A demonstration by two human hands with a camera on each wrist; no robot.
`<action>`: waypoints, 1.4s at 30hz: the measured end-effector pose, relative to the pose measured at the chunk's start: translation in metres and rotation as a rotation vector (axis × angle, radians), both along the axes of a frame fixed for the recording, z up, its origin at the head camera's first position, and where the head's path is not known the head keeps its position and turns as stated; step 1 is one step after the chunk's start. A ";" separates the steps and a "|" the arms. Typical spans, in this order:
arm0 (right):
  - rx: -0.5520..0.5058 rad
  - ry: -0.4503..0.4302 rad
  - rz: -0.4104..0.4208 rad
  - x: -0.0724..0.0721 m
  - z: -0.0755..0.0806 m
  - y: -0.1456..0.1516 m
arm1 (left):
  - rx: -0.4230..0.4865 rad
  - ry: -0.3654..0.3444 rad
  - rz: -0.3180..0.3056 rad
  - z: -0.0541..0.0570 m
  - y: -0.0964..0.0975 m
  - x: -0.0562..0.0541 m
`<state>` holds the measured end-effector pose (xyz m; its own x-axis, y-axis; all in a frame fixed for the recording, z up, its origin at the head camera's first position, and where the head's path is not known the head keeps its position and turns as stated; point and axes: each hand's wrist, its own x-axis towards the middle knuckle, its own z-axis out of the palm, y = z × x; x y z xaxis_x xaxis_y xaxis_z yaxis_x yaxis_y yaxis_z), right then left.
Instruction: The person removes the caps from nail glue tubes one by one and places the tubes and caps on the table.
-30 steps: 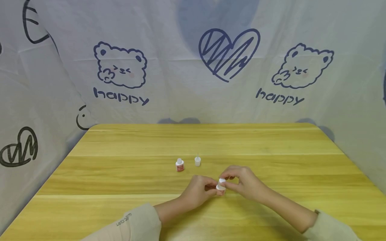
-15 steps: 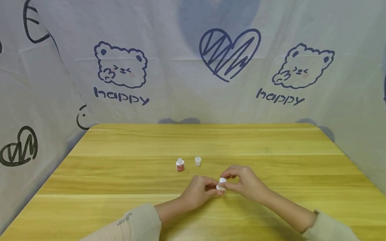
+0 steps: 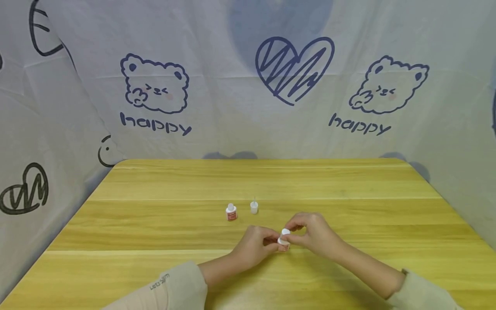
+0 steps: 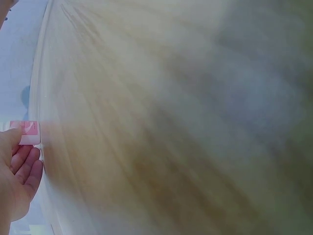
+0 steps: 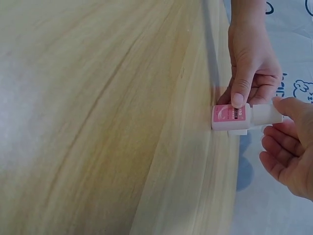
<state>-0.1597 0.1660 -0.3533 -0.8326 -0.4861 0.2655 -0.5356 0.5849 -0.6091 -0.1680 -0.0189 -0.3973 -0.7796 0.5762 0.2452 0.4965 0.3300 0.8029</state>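
A small white bottle with a pink label (image 5: 232,117) stands upright on the table between both hands. My left hand (image 3: 252,248) grips its body from the left, thumb on the label side. At its top, my right hand (image 3: 318,237) pinches the white cap (image 5: 266,114) between thumb and index finger. In the left wrist view, part of the pink label (image 4: 30,128) shows beyond the left thumb. Farther back stands a second white bottle with a red label (image 3: 231,214). Right of it, a loose white cap (image 3: 254,208) rests upside down, a thin stem pointing up.
The wooden table (image 3: 155,185) reaches back to a pale cloth (image 3: 217,99) with bear and heart drawings. More cloth hangs along both sides. Both forearms come in from the near edge, in light sleeves (image 3: 186,286).
The right index finger has shifted slightly around the cap. Both hands stay at the same bottle, and the second bottle and loose cap have not moved.
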 end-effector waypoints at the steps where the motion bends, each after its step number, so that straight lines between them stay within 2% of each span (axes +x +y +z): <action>1: 0.001 0.000 0.004 0.000 0.000 0.000 | -0.002 -0.004 0.002 0.000 0.000 0.000; 23: 0.004 -0.028 0.098 -0.003 0.000 0.003 | -0.007 -0.025 0.014 0.000 0.000 0.001; 42: 0.014 -0.050 0.189 -0.008 0.003 0.008 | -0.023 -0.007 0.018 0.000 0.000 0.000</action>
<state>-0.1679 0.1738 -0.3504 -0.7380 -0.6386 0.2181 -0.6061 0.4851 -0.6303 -0.1676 -0.0190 -0.3975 -0.7918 0.5674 0.2263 0.4844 0.3575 0.7985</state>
